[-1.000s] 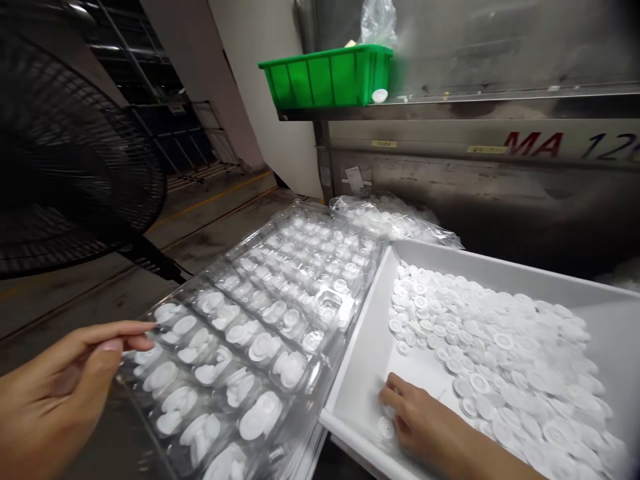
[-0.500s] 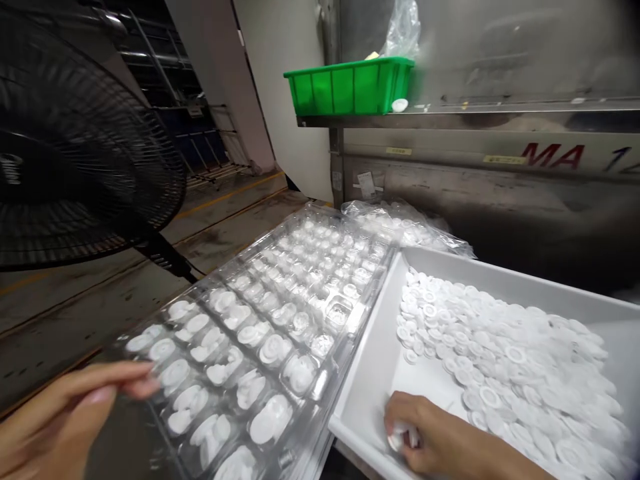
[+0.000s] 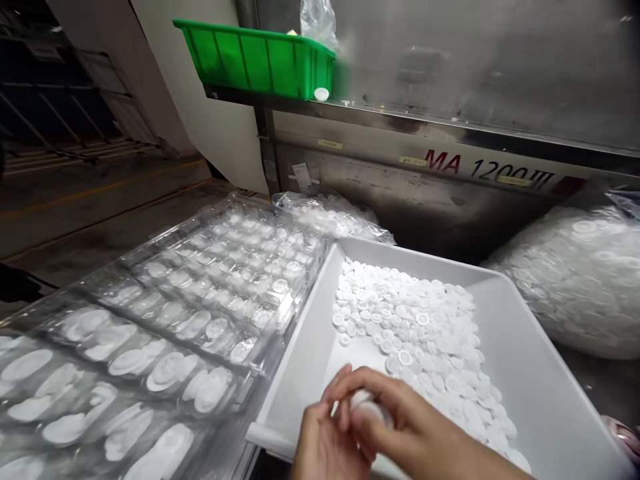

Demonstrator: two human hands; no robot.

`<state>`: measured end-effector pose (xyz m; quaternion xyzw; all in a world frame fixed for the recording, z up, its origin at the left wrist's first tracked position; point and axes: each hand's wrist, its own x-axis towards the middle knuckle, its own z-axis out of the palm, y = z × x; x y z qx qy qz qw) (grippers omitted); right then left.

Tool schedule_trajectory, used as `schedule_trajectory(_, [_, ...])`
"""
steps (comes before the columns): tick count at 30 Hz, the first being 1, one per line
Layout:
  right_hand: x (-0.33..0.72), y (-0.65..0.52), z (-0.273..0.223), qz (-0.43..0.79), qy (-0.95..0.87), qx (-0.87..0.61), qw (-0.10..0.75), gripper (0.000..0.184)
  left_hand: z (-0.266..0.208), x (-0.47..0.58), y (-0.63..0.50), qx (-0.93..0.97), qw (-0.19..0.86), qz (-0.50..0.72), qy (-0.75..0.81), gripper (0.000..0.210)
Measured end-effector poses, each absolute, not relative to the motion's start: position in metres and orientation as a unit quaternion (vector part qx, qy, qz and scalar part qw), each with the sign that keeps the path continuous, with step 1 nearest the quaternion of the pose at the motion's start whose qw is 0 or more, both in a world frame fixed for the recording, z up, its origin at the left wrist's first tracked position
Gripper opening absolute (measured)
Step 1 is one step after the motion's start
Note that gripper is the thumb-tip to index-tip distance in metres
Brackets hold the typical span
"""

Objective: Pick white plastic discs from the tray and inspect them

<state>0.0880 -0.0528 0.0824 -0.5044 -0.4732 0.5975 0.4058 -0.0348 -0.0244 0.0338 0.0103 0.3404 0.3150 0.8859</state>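
We find 2 bare hands meeting above the near-left part of a rectangular white plastic bin (image 3: 540, 360): the right hand (image 3: 413, 417) closed around a small clutch of round white plastic discs (image 3: 364, 401), the left hand (image 3: 327, 445) cupped narrow beside it. We cannot count the discs held, nor tell whether the left hand bears any.

A spill looks to us the likeliest mishap: thin, smooth discs between curled fingers could slide apart and drop over the bin's near edge or outside its left edge. We judge that a careless forearm could also scatter the broad heap of white discs (image 3: 420, 327), which runs from near the far-left corner toward the near edge. A bump to the clear plastic compartment tray (image 3: 273, 347), just beside the left edge, might jostle the tilted discs in its cups.

What carries bin and tray, we cannot see. Past the far edge lies a clear bag of white pieces (image 3: 340, 217); beyond the right edge bulges a larger clear bag (image 3: 585, 273). Behind, a grey metal machine marked "MA 1200III" (image 3: 490, 170) carries a ledge with a green plastic crate (image 3: 255, 63). Yellow lines cross the dim floor (image 3: 100, 207) at left.
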Motion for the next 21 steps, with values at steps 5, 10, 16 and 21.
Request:
schedule_trajectory(5, [0.077, -0.062, 0.057, 0.253, -0.696, -0.604, 0.296, 0.044, 0.054, -0.006, -0.018, -0.052, 0.872, 0.332, 0.356, 0.038])
schedule_trajectory(10, [0.079, -0.063, 0.041, 0.193, -0.709, -0.630, 0.250, 0.050, 0.063, 0.005, -0.022, 0.038, 0.830, 0.359, 0.425, 0.036])
schedule_trajectory(16, [0.120, -0.072, 0.064, 0.207, -0.675, -0.680, 0.197, 0.050, 0.064, 0.006, -0.014, 0.057, 0.823, 0.343, 0.450, 0.030])
schedule_trajectory(21, [0.176, -0.075, 0.037, 0.190, -0.661, -0.713, 0.136, 0.027, 0.066, 0.003, -0.005, 0.079, 0.803, 0.342, 0.482, 0.022])
